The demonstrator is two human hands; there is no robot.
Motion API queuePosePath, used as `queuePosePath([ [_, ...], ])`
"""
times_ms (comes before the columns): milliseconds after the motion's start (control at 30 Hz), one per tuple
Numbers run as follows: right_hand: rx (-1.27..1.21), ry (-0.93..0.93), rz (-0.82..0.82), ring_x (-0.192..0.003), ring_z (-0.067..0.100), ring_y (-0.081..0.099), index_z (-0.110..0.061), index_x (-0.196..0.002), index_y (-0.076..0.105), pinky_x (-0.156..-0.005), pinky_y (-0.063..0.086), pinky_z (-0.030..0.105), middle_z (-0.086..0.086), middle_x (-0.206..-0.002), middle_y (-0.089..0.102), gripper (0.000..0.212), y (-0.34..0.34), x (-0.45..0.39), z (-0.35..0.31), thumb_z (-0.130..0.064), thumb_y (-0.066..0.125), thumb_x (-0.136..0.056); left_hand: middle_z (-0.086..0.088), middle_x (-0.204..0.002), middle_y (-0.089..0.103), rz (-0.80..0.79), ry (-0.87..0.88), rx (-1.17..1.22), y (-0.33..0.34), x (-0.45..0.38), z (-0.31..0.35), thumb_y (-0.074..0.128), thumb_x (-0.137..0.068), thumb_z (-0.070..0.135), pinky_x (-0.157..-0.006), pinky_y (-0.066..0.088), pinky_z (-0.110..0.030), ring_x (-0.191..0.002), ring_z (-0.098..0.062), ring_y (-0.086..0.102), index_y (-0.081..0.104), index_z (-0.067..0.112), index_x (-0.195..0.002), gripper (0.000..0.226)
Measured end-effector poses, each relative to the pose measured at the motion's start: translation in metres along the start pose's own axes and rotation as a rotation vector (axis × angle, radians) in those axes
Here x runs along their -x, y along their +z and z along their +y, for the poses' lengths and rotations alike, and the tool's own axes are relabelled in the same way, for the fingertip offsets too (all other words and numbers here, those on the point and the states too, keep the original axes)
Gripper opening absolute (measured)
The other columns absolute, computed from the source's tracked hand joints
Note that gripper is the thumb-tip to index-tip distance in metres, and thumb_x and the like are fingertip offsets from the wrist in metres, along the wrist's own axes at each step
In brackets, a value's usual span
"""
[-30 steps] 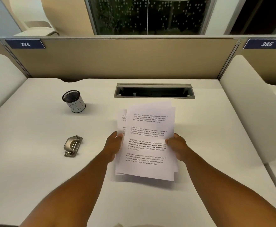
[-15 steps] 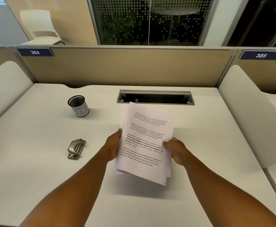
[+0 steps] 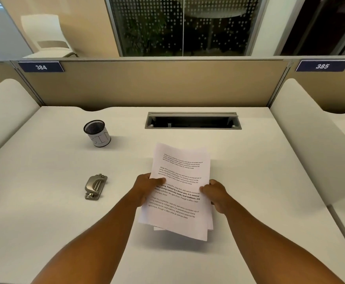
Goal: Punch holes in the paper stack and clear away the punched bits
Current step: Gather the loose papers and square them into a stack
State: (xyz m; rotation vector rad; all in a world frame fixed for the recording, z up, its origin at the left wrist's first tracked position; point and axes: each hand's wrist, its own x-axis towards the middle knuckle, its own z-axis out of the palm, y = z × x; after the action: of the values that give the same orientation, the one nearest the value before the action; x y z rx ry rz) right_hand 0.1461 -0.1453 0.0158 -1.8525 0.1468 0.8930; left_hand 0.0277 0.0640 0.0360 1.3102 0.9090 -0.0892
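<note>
The left hand (image 3: 147, 187) is pinching the left edge of the paper stack (image 3: 179, 191), its thumb lying across the printed top sheet and its fingers tucked out of sight underneath. The right hand (image 3: 216, 194) is gripping the opposite edge the same way, thumb on top, fingers curled beneath. Between the two grips the stack is hanging just above the tabletop (image 3: 44, 222), tilted, throwing a shadow under its near edge; the lower sheets are peeking out unevenly at the near corners, so the pile is not squared. Whether the far edge is touching the tabletop is hard to tell from this angle.

To the left of the stack, well apart from it, a metal hole punch (image 3: 95, 186) is lying on the tabletop, untouched. Beyond the punch, and farther left than the stack, a black mesh cup (image 3: 96, 133) wrapped in a white label reading BIN is standing upright. Straight behind the stack, a cable slot (image 3: 193, 120) is sitting open in the tabletop. Behind that slot a tan divider panel (image 3: 157, 85) is carrying number plates 384 (image 3: 41, 67) and 385 (image 3: 322, 66).
</note>
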Motion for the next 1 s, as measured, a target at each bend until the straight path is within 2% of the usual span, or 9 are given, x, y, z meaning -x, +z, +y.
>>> queuePosePath([
  [100, -0.029, 0.000, 0.008, -0.086, 0.020, 0.064, -0.013, -0.101, 0.058, -0.070, 0.051, 0.029, 0.007, -0.105, 0.067, 0.014, -0.003, -0.001, -0.001, -0.008, 0.055, -0.088, -0.015, -0.100, 0.076, -0.030, 0.033, -0.016, 0.001, 0.001, 0.010, 0.074, -0.084, 0.010, -0.078, 0.061, -0.050, -0.085, -0.034, 0.075, 0.069, 0.006, -0.111, 0.028],
  [200, -0.124, 0.025, 0.003, -0.093, 0.025, 0.068, -0.012, -0.109, 0.060, -0.080, 0.056, 0.038, 0.008, -0.105, 0.069, 0.021, -0.004, -0.001, -0.007, -0.012, 0.062, -0.088, -0.017, -0.106, 0.075, -0.109, 0.067, -0.001, 0.005, 0.005, 0.033, 0.065, -0.089, 0.007, -0.087, 0.057, -0.055, -0.094, -0.037, 0.073, 0.065, 0.006, -0.118, 0.030],
  [333, -0.291, 0.028, -0.069, -0.092, 0.026, 0.069, -0.013, -0.112, 0.062, -0.069, 0.055, 0.036, 0.007, -0.102, 0.072, 0.029, -0.004, 0.004, -0.019, -0.024, 0.069, -0.086, -0.021, -0.114, 0.071, -0.244, 0.128, -0.051, 0.012, 0.013, 0.074, 0.059, -0.092, 0.007, -0.094, 0.052, -0.058, -0.105, -0.042, 0.068, 0.060, 0.006, -0.125, 0.033],
  [500, -0.475, 0.000, -0.211, -0.105, 0.024, 0.065, -0.017, -0.121, 0.062, -0.083, 0.054, 0.040, 0.005, -0.116, 0.070, 0.046, -0.001, 0.003, -0.034, -0.045, 0.066, -0.086, -0.018, -0.115, 0.072, -0.366, 0.193, -0.168, 0.015, 0.026, 0.118, 0.062, -0.092, 0.012, -0.088, 0.057, -0.054, -0.102, -0.040, 0.070, 0.059, 0.011, -0.124, 0.032],
  [633, -0.623, -0.045, -0.301, -0.110, 0.028, 0.062, -0.021, -0.124, 0.062, -0.090, 0.052, 0.048, 0.009, -0.118, 0.068, 0.058, 0.002, 0.004, -0.044, -0.058, 0.065, -0.079, -0.020, -0.119, 0.070, -0.427, 0.144, -0.142, 0.009, 0.029, 0.136, 0.062, -0.092, 0.013, -0.096, 0.052, -0.055, -0.105, -0.040, 0.067, 0.061, 0.008, -0.125, 0.033],
  [733, -0.809, -0.124, -0.423, -0.104, 0.033, 0.066, -0.020, -0.125, 0.064, -0.085, 0.054, 0.053, 0.012, -0.118, 0.069, 0.052, 0.005, 0.006, -0.049, -0.049, 0.068, -0.082, -0.018, -0.118, 0.070, -0.421, 0.136, -0.150, 0.001, 0.029, 0.142, 0.062, -0.093, 0.014, -0.094, 0.054, -0.053, -0.103, -0.037, 0.069, 0.063, 0.010, -0.123, 0.031],
  [833, -0.838, -0.198, -0.471, -0.113, 0.036, 0.064, -0.017, -0.128, 0.061, -0.093, 0.050, 0.056, 0.015, -0.125, 0.066, 0.048, 0.006, 0.007, -0.054, -0.032, 0.072, -0.084, -0.016, -0.113, 0.073, -0.327, 0.174, -0.215, -0.006, 0.026, 0.143, 0.063, -0.094, 0.014, -0.087, 0.058, -0.053, -0.099, -0.036, 0.071, 0.064, 0.013, -0.120, 0.027],
  [900, -0.774, -0.262, -0.364, -0.114, 0.036, 0.063, -0.014, -0.128, 0.061, -0.097, 0.048, 0.057, 0.014, -0.123, 0.067, 0.048, 0.004, 0.004, -0.055, -0.020, 0.074, -0.082, -0.014, -0.110, 0.074, -0.232, 0.194, -0.238, -0.011, 0.022, 0.141, 0.064, -0.094, 0.016, -0.085, 0.058, -0.053, -0.096, -0.035, 0.072, 0.064, 0.014, -0.118, 0.025],
  [1000, -0.601, -0.299, -0.152, -0.104, 0.030, 0.068, -0.013, -0.116, 0.066, -0.093, 0.054, 0.049, 0.008, -0.113, 0.072, 0.044, 0.000, 0.001, -0.058, -0.011, 0.079, -0.075, -0.011, -0.106, 0.074, -0.073, 0.223, -0.295, -0.013, 0.016, 0.133, 0.063, -0.095, 0.019, -0.080, 0.059, -0.051, -0.089, -0.032, 0.073, 0.062, 0.018, -0.114, 0.019],
])
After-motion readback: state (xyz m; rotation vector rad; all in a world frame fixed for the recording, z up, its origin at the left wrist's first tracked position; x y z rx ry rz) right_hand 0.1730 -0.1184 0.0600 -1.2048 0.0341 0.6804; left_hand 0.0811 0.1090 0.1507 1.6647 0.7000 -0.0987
